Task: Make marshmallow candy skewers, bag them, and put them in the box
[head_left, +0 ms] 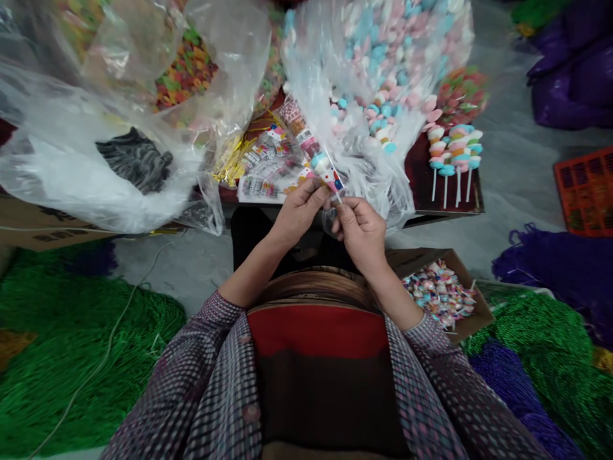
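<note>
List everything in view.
Wrapped candy: one, blue, white, pink, in hands
Table: one, dark red, ahead
Puffy sweets: many, pastel, bagged, mid-table
Gummy rings: many, multicoloured, bagged, table left
Candy skewers: about four, pastel, table right
Wrappers: several, clear, mid-table
Ties: many, gold, beside wrappers
Dark bundle: one, grey, table left
Open box: one, brown, right, holding wrapped sweets
Strand piles: several, green, purple, both sides
Sacks: count unclear, purple, upper right
Crate: one, orange, right
Left hand: one, bare, on candy
Right hand: one, bare, likewise

The wrapper (330, 177) in the grip is clear, glossy plastic. Beyond it, the table (419, 172) looks like shiny wood, the bags (313, 70) thin, wrinkled plastic. Right of the grip, the box (480, 319) is matt cardboard.
</note>
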Demonstrator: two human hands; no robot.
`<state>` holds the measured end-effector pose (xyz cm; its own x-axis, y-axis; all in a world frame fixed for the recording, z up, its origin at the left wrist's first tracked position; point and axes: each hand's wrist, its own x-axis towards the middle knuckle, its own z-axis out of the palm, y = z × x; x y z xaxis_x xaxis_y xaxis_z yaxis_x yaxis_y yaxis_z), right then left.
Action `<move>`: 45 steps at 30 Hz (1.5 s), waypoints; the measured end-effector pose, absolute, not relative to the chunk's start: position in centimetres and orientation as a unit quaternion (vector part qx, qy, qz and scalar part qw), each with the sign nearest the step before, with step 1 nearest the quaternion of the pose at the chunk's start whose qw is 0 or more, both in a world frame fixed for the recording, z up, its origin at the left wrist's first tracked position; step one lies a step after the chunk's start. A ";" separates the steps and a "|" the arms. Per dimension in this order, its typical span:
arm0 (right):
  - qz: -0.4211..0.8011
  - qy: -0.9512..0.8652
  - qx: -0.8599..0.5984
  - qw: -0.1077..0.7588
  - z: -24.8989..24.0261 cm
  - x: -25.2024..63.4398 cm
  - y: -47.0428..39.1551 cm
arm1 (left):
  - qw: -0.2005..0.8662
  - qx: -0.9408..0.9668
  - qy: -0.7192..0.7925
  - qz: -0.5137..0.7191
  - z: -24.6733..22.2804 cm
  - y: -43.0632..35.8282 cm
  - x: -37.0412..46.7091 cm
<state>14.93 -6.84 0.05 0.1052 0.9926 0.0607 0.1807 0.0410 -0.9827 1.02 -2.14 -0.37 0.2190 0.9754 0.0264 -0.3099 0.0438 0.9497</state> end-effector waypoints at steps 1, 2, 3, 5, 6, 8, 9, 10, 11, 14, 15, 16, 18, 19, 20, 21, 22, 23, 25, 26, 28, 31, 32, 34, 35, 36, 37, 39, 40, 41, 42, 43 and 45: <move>0.392 -0.540 -0.558 0.495 -0.1 15.0 -6.9 | 0.625 0.468 0.355 0.514 -0.3 -2.1 1.0; 0.377 -0.549 -0.558 0.496 -0.2 15.1 -6.9 | 0.628 0.465 0.355 0.514 -0.3 -2.2 1.0; 0.368 -0.555 -0.558 0.495 -0.3 15.2 -6.8 | 0.633 0.459 0.360 0.509 -0.2 -2.2 1.0; 0.362 -0.566 -0.557 0.489 -0.3 15.4 -6.8 | 0.645 0.452 0.380 0.485 0.1 -2.3 1.1; 0.359 -0.573 -0.556 0.484 -0.3 15.5 -6.7 | 0.648 0.452 0.391 0.471 0.2 -2.4 1.2; 0.347 -0.589 -0.552 0.477 -0.4 15.5 -6.6 | 0.648 0.459 0.404 0.454 0.2 -2.5 1.2; 0.339 -0.597 -0.550 0.476 -0.4 15.4 -6.5 | 0.644 0.463 0.407 0.452 0.2 -2.4 1.2; 0.331 -0.602 -0.548 0.477 -0.5 15.4 -6.5 | 0.640 0.468 0.409 0.451 0.1 -2.4 1.2; 0.327 -0.603 -0.547 0.481 -0.6 15.3 -6.4 | 0.634 0.475 0.411 0.451 0.0 -2.3 1.1; 0.337 -0.587 -0.542 0.499 -0.8 15.2 -6.2 | 0.632 0.494 0.397 0.447 -0.5 -2.2 0.8; 0.344 -0.579 -0.540 0.505 -0.9 15.2 -6.2 | 0.636 0.490 0.389 0.451 -0.7 -2.2 0.6; 0.348 -0.572 -0.538 0.512 -0.9 15.2 -6.2 | 0.643 0.479 0.381 0.460 -0.7 -2.1 0.4; 0.350 -0.564 -0.539 0.519 -0.9 15.2 -6.2 | 0.662 0.431 0.367 0.492 -0.6 -1.8 0.2; 0.350 -0.563 -0.541 0.518 -0.9 15.1 -6.3 | 0.672 0.400 0.361 0.508 -0.4 -1.6 0.2; 0.349 -0.565 -0.543 0.514 -0.9 15.1 -6.3 | 0.684 0.370 0.355 0.518 -0.1 -1.4 0.3; 0.347 -0.570 -0.544 0.510 -0.9 15.0 -6.4 | 0.696 0.344 0.352 0.523 0.2 -1.2 0.5; 0.344 -0.577 -0.543 0.504 -0.9 14.9 -6.5 | 0.707 0.323 0.350 0.524 0.6 -1.0 0.7; 0.341 -0.585 -0.542 0.498 -0.9 14.8 -6.5 | 0.715 0.307 0.349 0.523 0.9 -0.8 1.0; 0.333 -0.596 -0.541 0.491 -0.9 14.7 -6.7 | 0.722 0.289 0.340 0.528 1.5 -0.6 1.5; 0.331 -0.598 -0.542 0.489 -0.9 14.6 -6.8 | 0.724 0.285 0.329 0.535 1.6 -0.7 1.8; 0.335 -0.594 -0.546 0.487 -1.0 14.5 -6.9 | 0.726 0.279 0.307 0.548 1.8 -0.9 2.1; 0.345 -0.582 -0.547 0.493 -1.4 13.9 -7.0 | 0.737 0.266 0.305 0.542 2.0 -1.4 2.5; 0.345 -0.580 -0.545 0.498 -1.6 13.6 -7.1 | 0.743 0.260 0.306 0.535 2.0 -1.5 2.6; 0.341 -0.578 -0.539 0.509 -1.8 13.2 -7.1 | 0.757 0.246 0.304 0.523 2.0 -1.7 2.6; 0.343 -0.577 -0.535 0.513 -1.8 13.1 -7.1 | 0.763 0.239 0.306 0.517 2.0 -1.7 2.5; 0.350 -0.579 -0.529 0.512 -1.7 13.2 -7.0 | 0.767 0.232 0.312 0.510 1.9 -1.7 2.3; 0.362 -0.587 -0.521 0.503 -1.5 13.4 -6.9 | 0.768 0.227 0.321 0.506 1.8 -1.6 2.0; 0.384 -0.611 -0.505 0.473 -0.6 14.5 -6.3 | 0.765 0.223 0.329 0.507 1.5 -1.5 1.3; 0.387 -0.622 -0.500 0.462 0.0 15.2 -5.9 | 0.766 0.227 0.320 0.510 1.5 -1.6 1.0; 0.381 -0.624 -0.500 0.463 0.7 15.9 -5.4 | 0.772 0.235 0.300 0.509 1.6 -1.8 0.7; 0.375 -0.611 -0.505 0.481 1.4 16.5 -4.9 | 0.787 0.247 0.270 0.496 1.7 -2.1 0.5; 0.388 -0.593 -0.498 0.499 2.1 17.0 -4.4 | 0.810 0.260 0.233 0.471 2.0 -2.5 0.4; 0.477 -0.558 -0.449 0.510 3.4 17.5 -3.5 | 0.870 0.280 0.150 0.378 2.6 -3.6 0.7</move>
